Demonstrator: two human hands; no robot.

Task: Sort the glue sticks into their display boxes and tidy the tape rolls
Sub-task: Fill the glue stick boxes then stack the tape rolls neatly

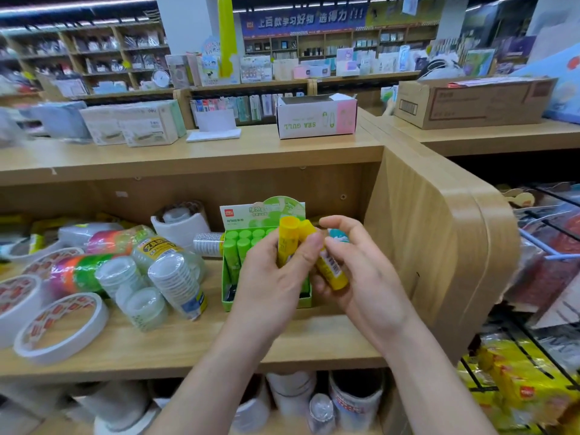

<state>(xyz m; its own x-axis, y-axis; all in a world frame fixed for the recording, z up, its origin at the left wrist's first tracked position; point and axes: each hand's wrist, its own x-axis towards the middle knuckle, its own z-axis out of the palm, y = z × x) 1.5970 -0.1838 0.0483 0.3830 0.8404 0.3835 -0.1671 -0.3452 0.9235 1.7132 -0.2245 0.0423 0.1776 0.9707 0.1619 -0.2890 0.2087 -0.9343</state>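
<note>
Two yellow glue sticks are held in front of the green display box (228, 287), which stands on the middle shelf with green glue sticks (241, 243) upright inside. My left hand (270, 287) grips the upright yellow stick (288, 238). My right hand (361, 277) holds the tilted yellow stick (332, 271), its barcode showing. A teal-capped item (339, 235) peeks out behind my right fingers. Tape rolls lie in a loose heap to the left: clear tape stacks (175, 277), a coloured tape pack (78, 274) and white double-sided rolls (59, 328).
The wooden shelf end panel (439, 246) stands close on the right. On the top shelf sit a white Sea Gull box (317, 120) and a cardboard carton (470, 102). More tape rolls (354, 400) fill the shelf below. Yellow packs (518, 387) hang at right.
</note>
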